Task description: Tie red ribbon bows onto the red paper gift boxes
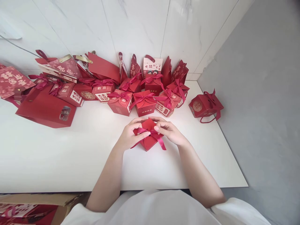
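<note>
A small red gift box (150,144) stands on the white table between my hands, one corner turned toward me. A dark pink ribbon (161,143) crosses its folded top, and one tail hangs down over the right front side. My left hand (131,135) is closed around the left side of the box, its thumb lying on the ribbon at the top. From the right, my right hand (170,132) grips the box, with its thumb near the middle of the ribbon. The far fingers of both hands are partly hidden behind the box.
Beyond my hands, several ribbon-tied red boxes (144,107) stand in rows, with red handled bags (103,67) against the tiled wall. A large red bag (47,107) lies at left. One box (203,105) sits near the right edge. A cardboard carton (42,199) is at lower left.
</note>
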{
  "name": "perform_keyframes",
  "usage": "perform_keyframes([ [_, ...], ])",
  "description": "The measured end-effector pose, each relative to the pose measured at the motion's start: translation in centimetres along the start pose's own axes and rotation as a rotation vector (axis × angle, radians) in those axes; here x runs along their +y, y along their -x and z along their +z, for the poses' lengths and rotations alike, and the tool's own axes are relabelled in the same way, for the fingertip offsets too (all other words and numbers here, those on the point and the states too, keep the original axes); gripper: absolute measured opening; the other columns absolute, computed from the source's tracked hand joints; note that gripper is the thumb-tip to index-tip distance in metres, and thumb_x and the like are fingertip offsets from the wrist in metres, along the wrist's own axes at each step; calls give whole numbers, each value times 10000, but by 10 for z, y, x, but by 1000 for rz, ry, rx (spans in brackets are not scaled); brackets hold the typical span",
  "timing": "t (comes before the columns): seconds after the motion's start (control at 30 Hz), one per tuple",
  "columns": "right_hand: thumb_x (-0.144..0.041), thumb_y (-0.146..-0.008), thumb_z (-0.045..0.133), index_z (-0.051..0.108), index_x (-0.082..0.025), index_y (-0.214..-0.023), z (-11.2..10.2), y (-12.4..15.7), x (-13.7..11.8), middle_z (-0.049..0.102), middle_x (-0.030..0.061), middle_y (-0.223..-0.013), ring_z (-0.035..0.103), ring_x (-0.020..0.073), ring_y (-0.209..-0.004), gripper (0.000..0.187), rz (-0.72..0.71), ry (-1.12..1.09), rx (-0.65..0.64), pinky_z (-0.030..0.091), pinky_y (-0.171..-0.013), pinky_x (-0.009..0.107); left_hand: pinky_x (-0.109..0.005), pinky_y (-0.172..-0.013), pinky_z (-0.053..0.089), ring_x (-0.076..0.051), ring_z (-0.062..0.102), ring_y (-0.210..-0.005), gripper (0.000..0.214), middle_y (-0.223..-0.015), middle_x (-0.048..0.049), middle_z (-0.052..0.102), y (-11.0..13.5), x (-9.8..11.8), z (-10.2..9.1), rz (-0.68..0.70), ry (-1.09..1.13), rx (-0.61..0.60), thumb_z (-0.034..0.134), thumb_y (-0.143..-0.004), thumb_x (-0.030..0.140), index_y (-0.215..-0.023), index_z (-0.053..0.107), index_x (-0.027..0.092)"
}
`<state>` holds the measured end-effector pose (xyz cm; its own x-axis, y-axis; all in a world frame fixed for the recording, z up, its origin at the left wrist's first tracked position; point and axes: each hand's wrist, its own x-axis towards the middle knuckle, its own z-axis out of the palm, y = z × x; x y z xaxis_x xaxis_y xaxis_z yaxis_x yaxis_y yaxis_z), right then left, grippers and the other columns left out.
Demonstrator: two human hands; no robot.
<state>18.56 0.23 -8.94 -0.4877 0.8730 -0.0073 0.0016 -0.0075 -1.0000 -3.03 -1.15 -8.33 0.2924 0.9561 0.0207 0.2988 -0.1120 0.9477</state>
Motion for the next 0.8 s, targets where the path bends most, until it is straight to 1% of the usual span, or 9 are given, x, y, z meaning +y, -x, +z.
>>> perform_keyframes([
  [0.1, -423, -910, 621, 579, -196, -652, 2, -1, 2, 526, 39, -1386, 506, 226, -1278, 346, -27, 5, 17, 383, -1079, 393, -385, -1030, 476, -245, 574, -1206, 226, -1317, -59, 574, -1, -3, -1, 5, 14, -4, 632, -869, 411, -778, 696, 214],
  [0.2, -410, -923, 603, 559, -198, -648, 3, -2, 4, 533, 44, -1359, 513, 221, -1262, 350, -72, 12, 39, 375, -1084, 400, -376, -1037, 466, -234, 574, -1197, 269, -1295, -68, 582, -2, -4, -1, 42, 9, -3, 552, -925, 402, -815, 709, 213],
  [0.37, -385, -934, 589, 511, -202, -643, 5, -3, 7, 535, 46, -1343, 498, 220, -1272, 353, -142, 48, 84, 377, -1076, 398, -362, -1026, 468, -220, 591, -1155, 279, -1267, -60, 601, -2, -5, 1, 73, -21, 42, 549, -932, 357, -735, 668, 198],
  [0.6, -379, -952, 562, 495, -201, -628, -1, 1, 4, 537, 42, -1312, 468, 224, -1293, 376, -177, 159, 76, 345, -1103, 398, -348, -965, 493, -206, 618, -1115, 322, -1279, -62, 597, -2, -3, -2, 129, -36, 0, 523, -945, 299, -651, 579, 180],
  [0.8, -385, -946, 568, 522, -201, -632, -6, 2, 4, 532, 47, -1211, 459, 232, -1297, 367, -186, 212, 99, 328, -1117, 395, -363, -1001, 498, -221, 610, -1176, 326, -1279, -62, 595, -2, -4, -1, 177, -46, 19, 530, -942, 270, -630, 541, 175],
])
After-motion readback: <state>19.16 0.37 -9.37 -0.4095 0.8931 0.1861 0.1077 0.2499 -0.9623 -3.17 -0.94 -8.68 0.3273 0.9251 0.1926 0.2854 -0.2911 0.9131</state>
